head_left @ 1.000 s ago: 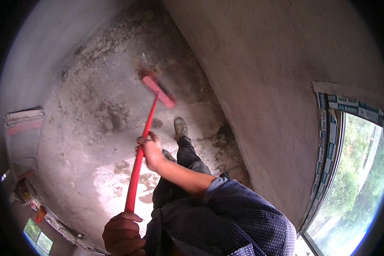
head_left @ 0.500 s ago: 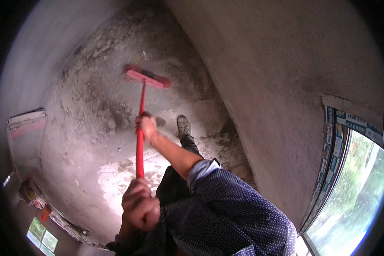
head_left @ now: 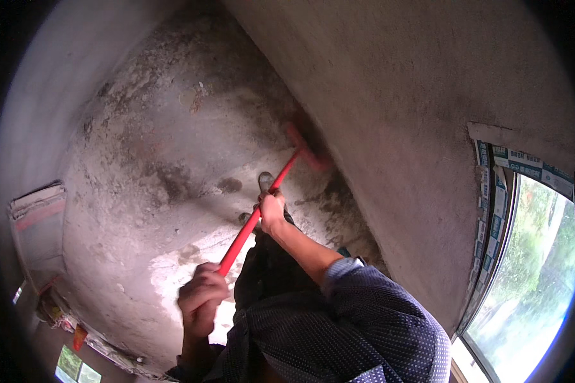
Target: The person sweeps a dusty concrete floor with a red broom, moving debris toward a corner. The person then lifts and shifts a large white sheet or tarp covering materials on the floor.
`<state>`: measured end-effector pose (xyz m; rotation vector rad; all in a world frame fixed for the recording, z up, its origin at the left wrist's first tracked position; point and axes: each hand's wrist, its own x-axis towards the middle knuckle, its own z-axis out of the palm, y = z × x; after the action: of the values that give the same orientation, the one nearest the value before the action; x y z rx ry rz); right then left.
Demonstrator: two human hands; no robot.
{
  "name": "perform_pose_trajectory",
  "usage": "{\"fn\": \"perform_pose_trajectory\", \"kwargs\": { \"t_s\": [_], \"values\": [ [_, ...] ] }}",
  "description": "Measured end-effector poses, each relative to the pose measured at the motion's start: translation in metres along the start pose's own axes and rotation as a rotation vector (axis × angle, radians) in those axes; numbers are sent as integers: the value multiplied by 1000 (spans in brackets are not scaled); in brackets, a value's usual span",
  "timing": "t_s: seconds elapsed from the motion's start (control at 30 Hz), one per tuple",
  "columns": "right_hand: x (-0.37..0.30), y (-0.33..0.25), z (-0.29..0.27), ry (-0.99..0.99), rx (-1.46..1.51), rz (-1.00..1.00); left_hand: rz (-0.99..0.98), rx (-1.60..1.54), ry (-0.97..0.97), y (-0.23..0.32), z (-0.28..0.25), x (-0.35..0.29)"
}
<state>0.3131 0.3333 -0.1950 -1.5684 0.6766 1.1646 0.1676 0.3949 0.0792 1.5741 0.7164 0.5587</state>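
Both of my hands are closed round the red handle of a broom (head_left: 240, 245). My left hand (head_left: 202, 295) grips its upper end, low in the picture. Farther down the shaft my right hand (head_left: 272, 208) is wrapped round it, above my shoes. The broom's red head (head_left: 305, 147) is blurred and lies on the floor close to the foot of the right-hand wall. Its bristles are too smeared to make out.
The rough concrete floor (head_left: 134, 210) has dark stains and a bright sunlit patch. Small pale debris (head_left: 197, 99) lies far ahead. A bare plaster wall (head_left: 390, 127) rises on the right, with a taped window frame (head_left: 492, 217). Clutter (head_left: 61, 316) sits at the lower left.
The broom head has swung from the middle of the floor rightward to the wall's foot. My right hand has moved right with the shaft, while my left hand stays near its earlier place.
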Motion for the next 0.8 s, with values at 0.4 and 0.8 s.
{"fn": "perform_pose_trajectory", "kwargs": {
  "t_s": [0.4,0.8],
  "values": [
    [-95,13,40,-357,-53,96,229,207,-80,98,-4,-8],
    [-21,-1,-15,72,178,-34,-72,-120,75,7,9,18]
  ]
}}
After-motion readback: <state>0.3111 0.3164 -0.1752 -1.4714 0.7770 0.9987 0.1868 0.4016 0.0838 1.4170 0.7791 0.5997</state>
